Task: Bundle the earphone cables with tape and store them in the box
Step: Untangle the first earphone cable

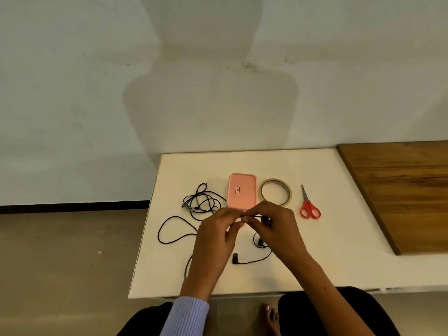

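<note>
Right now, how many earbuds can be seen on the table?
2. One earbud lies near the table's front edge, between the forearms. The other earbud lies just under the right hand. More may be hidden by the hands.

Pink box (pixel 242 191): smooth matt plastic. Tape roll (pixel 276 191): glossy translucent film. Scissors (pixel 308 205): metal blades, shiny red plastic handles. Earphone cables (pixel 201 201): thin black matt. Tabletop (pixel 339 238): smooth matt white. Board (pixel 407 190): grained brown wood.
</note>
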Motion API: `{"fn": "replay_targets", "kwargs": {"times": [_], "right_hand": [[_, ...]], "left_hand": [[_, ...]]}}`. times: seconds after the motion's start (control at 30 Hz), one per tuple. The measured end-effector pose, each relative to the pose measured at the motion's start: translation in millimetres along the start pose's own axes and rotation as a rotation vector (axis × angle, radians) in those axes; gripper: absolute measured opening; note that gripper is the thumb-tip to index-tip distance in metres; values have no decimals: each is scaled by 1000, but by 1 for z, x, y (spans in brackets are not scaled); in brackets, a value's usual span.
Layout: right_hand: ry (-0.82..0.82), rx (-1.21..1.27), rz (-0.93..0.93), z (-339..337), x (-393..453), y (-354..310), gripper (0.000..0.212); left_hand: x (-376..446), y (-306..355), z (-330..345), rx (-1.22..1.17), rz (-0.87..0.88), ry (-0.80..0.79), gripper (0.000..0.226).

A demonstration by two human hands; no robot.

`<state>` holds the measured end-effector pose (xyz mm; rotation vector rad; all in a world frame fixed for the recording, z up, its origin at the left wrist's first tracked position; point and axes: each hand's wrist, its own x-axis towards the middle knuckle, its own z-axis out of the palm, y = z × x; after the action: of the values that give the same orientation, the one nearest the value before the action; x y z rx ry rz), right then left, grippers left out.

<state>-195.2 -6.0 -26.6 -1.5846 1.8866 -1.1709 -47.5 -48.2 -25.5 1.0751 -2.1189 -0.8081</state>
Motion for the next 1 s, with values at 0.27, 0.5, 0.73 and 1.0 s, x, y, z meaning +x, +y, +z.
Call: {"fn": "replay_targets", "kwargs": {"times": [0.27, 0.5, 0.73, 1.0], "right_hand": [[7, 118, 50, -20, 3, 3, 8], [68, 184, 163, -22, 2, 4, 21], [4, 150, 124, -8, 2, 3, 13], [-20, 147, 45, 3, -2, -2, 19]], "left_hand": [[2, -12, -16, -105, -98, 228, 18], [4, -18, -18, -144, -120, 312, 21], [4, -18, -12, 18, -153, 117, 49], [-3, -5, -5, 30, -43, 23, 34]]}}
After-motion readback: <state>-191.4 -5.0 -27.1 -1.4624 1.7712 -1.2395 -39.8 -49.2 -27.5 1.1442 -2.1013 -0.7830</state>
